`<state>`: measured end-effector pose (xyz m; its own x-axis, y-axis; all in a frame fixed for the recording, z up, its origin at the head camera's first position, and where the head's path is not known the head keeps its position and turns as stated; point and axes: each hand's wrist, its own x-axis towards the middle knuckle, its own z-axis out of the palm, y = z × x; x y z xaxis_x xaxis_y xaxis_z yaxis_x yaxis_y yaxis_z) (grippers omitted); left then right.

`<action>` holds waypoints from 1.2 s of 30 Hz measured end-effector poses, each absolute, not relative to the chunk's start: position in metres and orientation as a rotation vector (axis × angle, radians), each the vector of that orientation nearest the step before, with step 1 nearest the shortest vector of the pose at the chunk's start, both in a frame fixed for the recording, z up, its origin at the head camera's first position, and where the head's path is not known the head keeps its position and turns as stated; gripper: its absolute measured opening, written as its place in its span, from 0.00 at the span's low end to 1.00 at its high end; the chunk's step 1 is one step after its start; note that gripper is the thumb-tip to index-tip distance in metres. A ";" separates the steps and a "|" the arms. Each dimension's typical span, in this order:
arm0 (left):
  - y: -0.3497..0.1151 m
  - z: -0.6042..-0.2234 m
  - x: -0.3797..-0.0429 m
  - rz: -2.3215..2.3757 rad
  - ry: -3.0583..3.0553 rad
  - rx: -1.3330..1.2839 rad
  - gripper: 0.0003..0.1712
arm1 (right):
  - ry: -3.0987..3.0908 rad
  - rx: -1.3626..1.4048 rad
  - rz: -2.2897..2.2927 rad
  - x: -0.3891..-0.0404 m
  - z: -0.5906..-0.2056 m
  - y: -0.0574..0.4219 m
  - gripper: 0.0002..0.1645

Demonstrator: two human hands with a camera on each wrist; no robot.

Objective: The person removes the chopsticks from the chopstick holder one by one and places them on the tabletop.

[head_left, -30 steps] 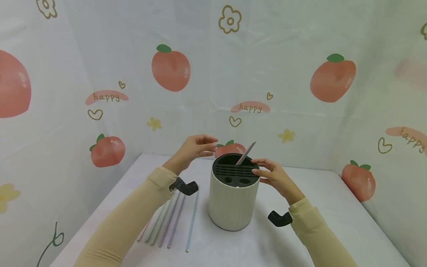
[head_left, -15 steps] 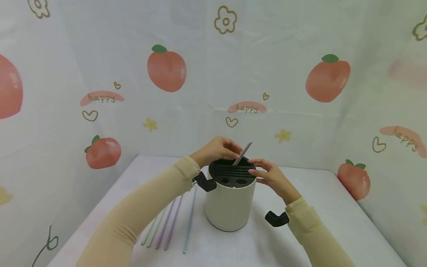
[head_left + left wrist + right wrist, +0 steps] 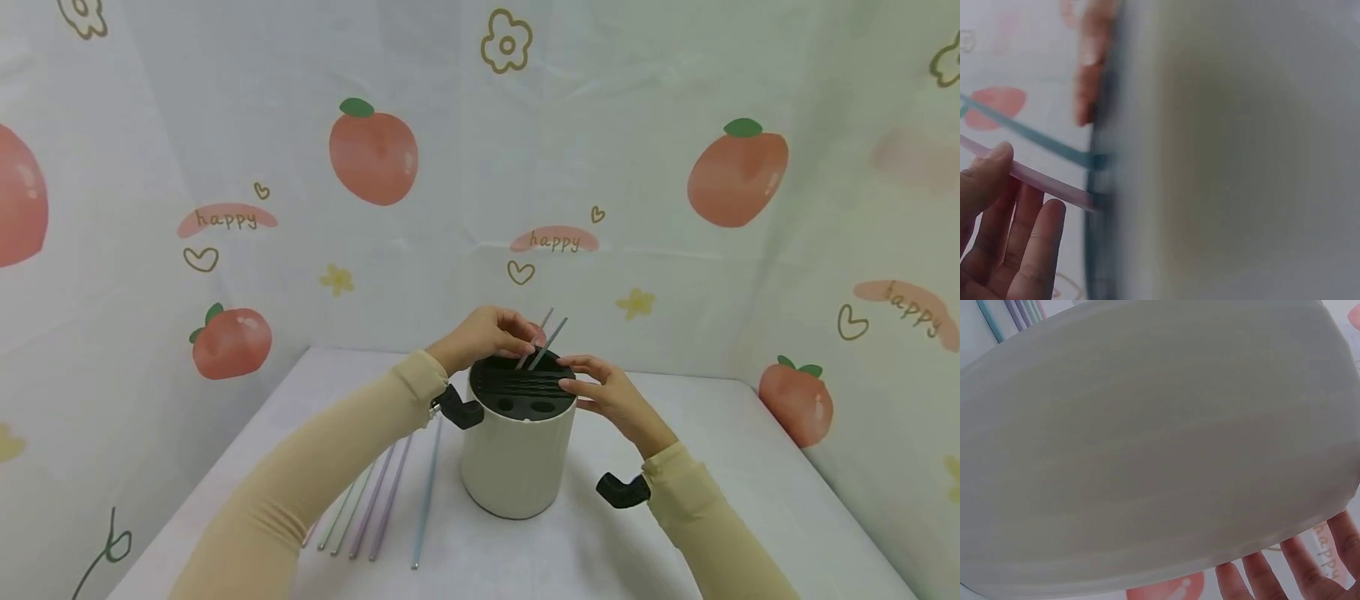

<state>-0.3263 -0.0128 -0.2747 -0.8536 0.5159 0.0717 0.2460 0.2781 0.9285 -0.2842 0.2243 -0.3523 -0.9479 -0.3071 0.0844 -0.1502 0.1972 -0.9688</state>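
Observation:
A cream utensil holder (image 3: 513,467) with a black slotted lid (image 3: 525,406) stands upright on the table. My left hand (image 3: 487,335) is over the lid's back left. Between its thumb and fingers it pinches a pink straw (image 3: 1054,185), whose lower end reaches the holder's opening. Beside it, a teal straw (image 3: 1041,137) leans in the same back compartment, untouched by the fingers. My right hand (image 3: 618,402) rests on the right side of the lid and rim. In the right wrist view, its fingers (image 3: 1297,562) lie extended against the holder's side. The straws' lower ends are hidden inside.
Left of the holder, several straws lie roughly side by side on the white table (image 3: 652,533), among them a purple straw (image 3: 388,508) and a blue straw (image 3: 426,504). My left sleeve (image 3: 300,475) covers part of them. A printed cloth (image 3: 465,125) hangs behind.
My left hand has come from the left to above the holder's back opening, and the pink straw now shows upright in its fingers. The right hand stays on the rim.

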 end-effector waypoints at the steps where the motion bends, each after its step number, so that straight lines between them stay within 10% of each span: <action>1: -0.015 -0.273 -0.327 1.638 2.304 0.706 0.16 | 2.327 -0.452 -1.863 -0.284 -0.352 0.224 0.31; 19: -0.129 -0.186 -0.317 2.712 1.764 0.722 0.09 | 2.334 -0.471 -1.854 -0.282 -0.351 0.225 0.31; 36: -0.251 -0.368 -0.327 1.955 2.457 0.074 0.30 | 2.323 -0.475 -1.869 -0.279 -0.351 0.223 0.31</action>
